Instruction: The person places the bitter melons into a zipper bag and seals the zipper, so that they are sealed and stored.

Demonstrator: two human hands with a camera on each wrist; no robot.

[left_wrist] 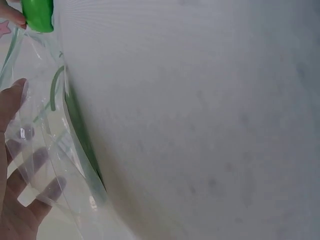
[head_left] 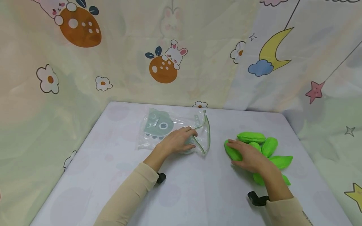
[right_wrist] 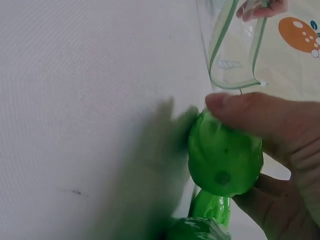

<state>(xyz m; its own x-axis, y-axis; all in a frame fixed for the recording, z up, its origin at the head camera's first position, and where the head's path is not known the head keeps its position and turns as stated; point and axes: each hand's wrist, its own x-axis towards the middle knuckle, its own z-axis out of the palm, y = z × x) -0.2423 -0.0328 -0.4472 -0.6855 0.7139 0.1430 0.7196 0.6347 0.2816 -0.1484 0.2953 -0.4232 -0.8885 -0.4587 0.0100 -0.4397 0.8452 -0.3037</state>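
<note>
Text: none legible | clear zip bag point(head_left: 176, 122): small green letter-like print near opening, too small to read | right sleeve point(head_left: 285, 210): dark marks, unreadable

Bag point(head_left: 172, 122): clear, grey-green monster print point(head_left: 154, 121), white ring in eye, green trim point(head_left: 209, 133) at mouth. Pods point(head_left: 270, 147): bright, glossy green. Held pod point(right_wrist: 225, 150): same green, dark spot on end. Table point(head_left: 198, 194): white, faint pale-grey round blotches. Cloth point(head_left: 127, 31): cream, pale green low at sides. On it: orange fruits point(head_left: 163, 70) with white dots and dark blue leaves, white rabbit point(head_left: 173, 55) with pink ears, white flowers point(head_left: 43, 79) with orange centres, yellow moon point(head_left: 268, 50), blue cloud point(head_left: 260, 68), pink star point(head_left: 315, 92), yellow star point(head_left: 355, 195). Sleeves point(head_left: 127, 197): beige. Wrist pieces point(head_left: 258, 200): black.
</note>
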